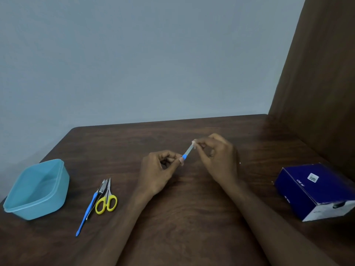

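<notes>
While each hand (160,166) pinches one end, nail file (187,152) spans between

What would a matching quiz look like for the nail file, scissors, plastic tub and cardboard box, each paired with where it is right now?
Things:
1. nail file
2. yellow-handled scissors
3. light blue plastic tub
4. dark blue cardboard box

Places:
A. far left of the table
B. pinched between the left hand and the right hand
C. right side of the table
D. lying beside the nail clipper

Pairs: 1-B, 2-D, 3-A, 4-C
</notes>
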Demonstrator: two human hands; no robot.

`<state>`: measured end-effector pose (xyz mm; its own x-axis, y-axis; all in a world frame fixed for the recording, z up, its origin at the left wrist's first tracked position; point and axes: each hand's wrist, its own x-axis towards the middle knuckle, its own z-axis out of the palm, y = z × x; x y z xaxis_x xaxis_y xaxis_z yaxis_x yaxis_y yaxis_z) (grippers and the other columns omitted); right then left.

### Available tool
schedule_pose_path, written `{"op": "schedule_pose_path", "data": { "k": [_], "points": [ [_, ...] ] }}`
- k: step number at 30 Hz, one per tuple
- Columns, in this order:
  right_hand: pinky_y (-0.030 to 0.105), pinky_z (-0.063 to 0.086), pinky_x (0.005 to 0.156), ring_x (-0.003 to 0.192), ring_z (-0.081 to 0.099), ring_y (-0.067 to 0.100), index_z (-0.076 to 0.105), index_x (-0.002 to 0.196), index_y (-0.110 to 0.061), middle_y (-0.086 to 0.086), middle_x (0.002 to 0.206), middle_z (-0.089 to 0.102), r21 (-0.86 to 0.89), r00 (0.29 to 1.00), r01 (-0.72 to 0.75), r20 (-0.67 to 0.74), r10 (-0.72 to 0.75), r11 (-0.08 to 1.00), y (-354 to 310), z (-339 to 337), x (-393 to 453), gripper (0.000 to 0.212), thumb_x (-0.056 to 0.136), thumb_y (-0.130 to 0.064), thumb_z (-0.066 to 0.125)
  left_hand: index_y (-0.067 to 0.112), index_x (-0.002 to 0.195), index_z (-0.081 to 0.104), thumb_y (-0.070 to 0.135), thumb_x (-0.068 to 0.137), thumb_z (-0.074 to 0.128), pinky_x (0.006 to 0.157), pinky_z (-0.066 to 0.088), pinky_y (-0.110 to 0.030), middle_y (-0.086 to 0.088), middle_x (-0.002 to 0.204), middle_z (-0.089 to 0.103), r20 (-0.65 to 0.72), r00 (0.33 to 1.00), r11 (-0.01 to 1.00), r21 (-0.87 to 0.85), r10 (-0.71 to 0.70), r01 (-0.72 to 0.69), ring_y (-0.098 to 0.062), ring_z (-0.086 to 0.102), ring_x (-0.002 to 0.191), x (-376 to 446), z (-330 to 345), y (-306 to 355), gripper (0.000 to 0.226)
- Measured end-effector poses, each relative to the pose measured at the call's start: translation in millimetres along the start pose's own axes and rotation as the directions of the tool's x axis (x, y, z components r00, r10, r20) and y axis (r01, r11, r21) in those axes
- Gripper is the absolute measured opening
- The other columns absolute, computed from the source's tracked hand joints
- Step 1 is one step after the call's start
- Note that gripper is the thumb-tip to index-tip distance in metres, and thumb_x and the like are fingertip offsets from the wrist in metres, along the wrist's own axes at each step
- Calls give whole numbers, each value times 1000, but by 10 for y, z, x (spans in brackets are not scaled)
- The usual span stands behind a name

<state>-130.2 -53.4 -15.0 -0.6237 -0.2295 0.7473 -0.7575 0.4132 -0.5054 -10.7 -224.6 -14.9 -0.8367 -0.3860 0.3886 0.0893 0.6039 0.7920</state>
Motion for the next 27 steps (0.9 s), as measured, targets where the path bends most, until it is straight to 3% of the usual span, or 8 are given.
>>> {"op": "schedule_pose_path", "data": {
  "k": [4, 8, 12, 16, 20, 23, 25, 27],
  "points": [
    [37, 52, 54, 53, 52, 9, 80, 97, -30, -13, 87, 67, -30, 972, -161, -181, 153, 987, 17, -87, 50, 10, 98, -39, 75, 32, 88, 85, 31, 94, 83, 59, 52, -18, 19, 79, 79, -2, 1000, 1000, 2, -4, 4, -9, 73, 70, 5, 6, -5, 6],
    [37, 51, 56, 63, 49, 2, 80, 99, -28, -11, 89, 68, 48, 997, 77, 1, -77, 996, -113, -25, -53, 7, 99, -33, 74, 33, 91, 82, 34, 95, 81, 60, 57, -24, 19, 81, 78, -65, 998, 999, 36, -5, 7, -7, 73, 72, 10, 14, -33, 5],
    [29, 50, 58, 71, 42, -8, 80, 100, -29, -12, 94, 73, 85, 963, 209, 153, -220, 974, -166, 59, -132, 7, 96, -33, 76, 29, 93, 75, 30, 97, 78, 70, 58, -26, 18, 86, 78, -35, 998, 996, 69, 60, -58, -1, 74, 81, -13, 6, -24, 5],
    [31, 52, 58, 66, 45, -6, 81, 98, -33, -14, 90, 74, 3, 991, 118, 60, -118, 993, -62, 48, -65, 6, 95, -37, 78, 25, 89, 75, 24, 95, 81, 73, 58, -25, 19, 87, 80, -8, 995, 991, 91, 102, -101, -3, 75, 80, -22, 27, -18, 9],
    [36, 54, 58, 60, 46, -3, 80, 95, -32, -15, 86, 72, -11, 999, -31, -32, 30, 999, 28, 44, -23, 6, 95, -37, 78, 27, 82, 77, 25, 90, 86, 65, 55, -20, 16, 78, 76, -56, 996, 994, 86, 75, -70, -8, 72, 71, -32, 25, -39, 12],
    [28, 50, 59, 60, 47, -11, 81, 98, -31, -14, 89, 73, 48, 993, 101, 51, -103, 994, -60, 15, -74, 4, 96, -32, 78, 28, 83, 78, 28, 90, 87, 62, 57, -25, 14, 79, 77, -72, 997, 998, 50, 31, -27, -11, 73, 70, -18, 19, -58, 11],
    [26, 49, 59, 65, 58, -4, 80, 99, -32, -13, 90, 73, 39, 968, 205, 140, -208, 978, -132, 0, -117, 5, 95, -31, 77, 27, 83, 78, 26, 89, 87, 66, 59, -26, 15, 83, 79, -71, 997, 999, 18, 28, -27, -9, 74, 73, 0, 17, -56, 11],
    [27, 49, 58, 67, 61, 4, 80, 98, -32, -12, 89, 72, 0, 966, 218, 145, -216, 976, -143, 20, -123, 5, 95, -33, 76, 25, 84, 78, 20, 88, 88, 70, 58, -22, 16, 83, 80, -64, 997, 999, -23, 32, -33, -6, 74, 75, 6, 15, -46, 12]
  ]
}}
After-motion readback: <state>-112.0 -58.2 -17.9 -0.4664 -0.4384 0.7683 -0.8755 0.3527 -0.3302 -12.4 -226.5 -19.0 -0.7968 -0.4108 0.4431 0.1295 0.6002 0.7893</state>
